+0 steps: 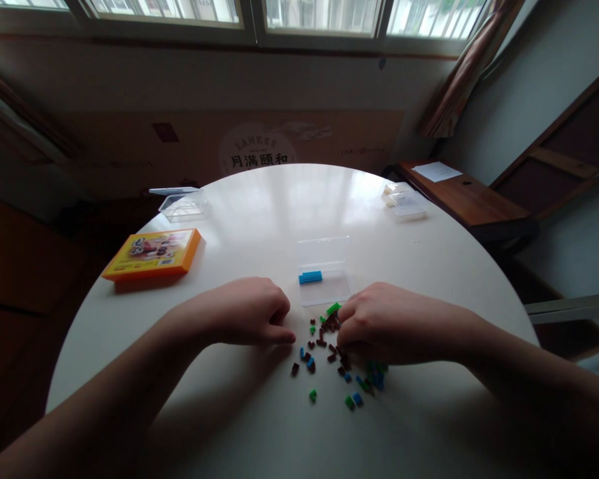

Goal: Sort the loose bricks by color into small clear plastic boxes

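Observation:
Small building bricks (321,343) in brown, green and blue lie scattered on the white table, some in a loose pile. My right hand (379,322) reaches into the pile from the right. Its fingers are curled in among the bricks and their tips are hidden, so what they hold cannot be seen. To the left of the bricks rests my left hand (252,313), its fingers curled and its thumb held apart, with nothing visible between them. Just beyond the bricks stands an open clear plastic box (329,291). Joined blue bricks (310,277) lie inside its left part.
An orange and yellow box (154,254) lies at the table's left. Behind it sits an open clear container (182,206). More clear boxes (404,202) are at the far right edge of the round table (244,219). A wooden desk (474,193) with paper stands beyond.

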Motion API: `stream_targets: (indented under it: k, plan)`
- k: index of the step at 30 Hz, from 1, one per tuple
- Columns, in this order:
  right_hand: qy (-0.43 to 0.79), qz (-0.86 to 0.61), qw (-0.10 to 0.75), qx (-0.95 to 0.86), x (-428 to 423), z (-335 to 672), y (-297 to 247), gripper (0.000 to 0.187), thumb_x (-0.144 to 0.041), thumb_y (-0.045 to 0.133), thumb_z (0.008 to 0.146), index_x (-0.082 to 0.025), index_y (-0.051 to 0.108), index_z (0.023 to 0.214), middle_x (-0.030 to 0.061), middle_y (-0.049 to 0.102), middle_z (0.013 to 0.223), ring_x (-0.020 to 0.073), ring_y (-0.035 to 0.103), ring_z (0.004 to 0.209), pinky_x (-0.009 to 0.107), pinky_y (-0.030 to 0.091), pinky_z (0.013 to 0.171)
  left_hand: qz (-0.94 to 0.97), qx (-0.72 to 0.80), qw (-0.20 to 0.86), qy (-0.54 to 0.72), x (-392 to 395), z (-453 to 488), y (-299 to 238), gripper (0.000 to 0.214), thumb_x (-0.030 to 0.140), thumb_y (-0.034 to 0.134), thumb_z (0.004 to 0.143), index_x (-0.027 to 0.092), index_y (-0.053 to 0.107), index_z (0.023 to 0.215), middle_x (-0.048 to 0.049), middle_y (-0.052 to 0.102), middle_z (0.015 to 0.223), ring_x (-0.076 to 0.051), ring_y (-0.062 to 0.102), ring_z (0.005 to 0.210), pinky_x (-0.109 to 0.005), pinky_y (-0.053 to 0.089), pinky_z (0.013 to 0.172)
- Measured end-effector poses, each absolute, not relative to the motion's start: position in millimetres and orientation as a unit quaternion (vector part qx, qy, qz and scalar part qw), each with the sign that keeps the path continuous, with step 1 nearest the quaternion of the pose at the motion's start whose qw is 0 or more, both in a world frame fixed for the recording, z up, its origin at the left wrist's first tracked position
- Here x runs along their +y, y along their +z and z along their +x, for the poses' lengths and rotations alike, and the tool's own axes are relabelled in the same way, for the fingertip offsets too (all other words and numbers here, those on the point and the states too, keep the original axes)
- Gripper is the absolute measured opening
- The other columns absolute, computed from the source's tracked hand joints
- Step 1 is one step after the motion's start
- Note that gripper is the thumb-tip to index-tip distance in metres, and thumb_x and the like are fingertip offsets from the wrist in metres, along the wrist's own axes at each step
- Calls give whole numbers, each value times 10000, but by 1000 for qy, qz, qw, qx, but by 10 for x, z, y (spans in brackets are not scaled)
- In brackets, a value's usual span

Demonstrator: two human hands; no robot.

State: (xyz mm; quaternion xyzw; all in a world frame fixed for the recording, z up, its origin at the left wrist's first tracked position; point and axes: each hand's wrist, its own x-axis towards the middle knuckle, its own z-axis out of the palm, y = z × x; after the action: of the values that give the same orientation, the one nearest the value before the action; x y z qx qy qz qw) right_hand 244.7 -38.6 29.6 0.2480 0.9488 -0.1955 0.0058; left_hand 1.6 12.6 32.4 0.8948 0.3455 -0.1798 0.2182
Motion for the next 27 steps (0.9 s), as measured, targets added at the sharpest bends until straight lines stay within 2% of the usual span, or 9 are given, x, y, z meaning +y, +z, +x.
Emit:
stream_targets:
  k: [5,8,14,18,21,24,27]
  plan:
    - [-161,309,-82,934,-303,2508,260,158,-217,574,908,-240,726,942,-3,695,852,116,594,703,246,367,620,897,342,211,-181,126,16,320,296,466,616,793,208,674,661,-7,642,623,-126,483,514,-255,292,483]
    - [-131,372,-135,909,-224,2540,193,157,-229,578,911,-228,731,947,7,691,836,120,599,704,248,371,621,899,344,207,-179,120,22,325,284,454,621,794,208,674,662,-6,645,628,-129,493,526,-258,295,491]
    - [-124,444,-179,869,-107,2522,51,170,-222,585,898,-230,747,950,16,711,879,137,619,750,254,405,661,902,354,173,-178,60,67,313,492,650,553,799,201,663,629,-28,619,589,-144,461,495,-276,291,477]
    - [-129,465,-198,853,-121,2510,58,174,-235,586,897,-224,751,952,20,714,874,135,613,730,257,409,658,906,358,142,-177,13,94,282,530,676,524,806,201,680,633,-42,625,595,-153,460,495,-283,297,488]
    - [-179,399,-171,883,-224,2489,151,165,-209,594,885,-226,743,956,10,702,844,122,605,717,241,403,650,910,353,131,-174,2,93,267,494,650,549,803,203,691,646,-44,632,609,-160,476,513,-283,301,499]
    - [-262,269,-93,922,-371,2443,261,184,-160,610,860,-246,729,970,-11,704,873,100,608,742,212,401,678,909,351,139,-175,17,77,277,447,620,584,791,207,693,659,-41,642,634,-164,497,537,-280,302,498]
    - [-253,211,-15,944,-460,2414,329,153,-154,587,859,-234,715,838,-17,677,789,104,566,704,218,373,638,901,356,162,-187,44,57,306,368,553,614,793,214,688,672,-26,647,649,-154,503,546,-272,304,494]
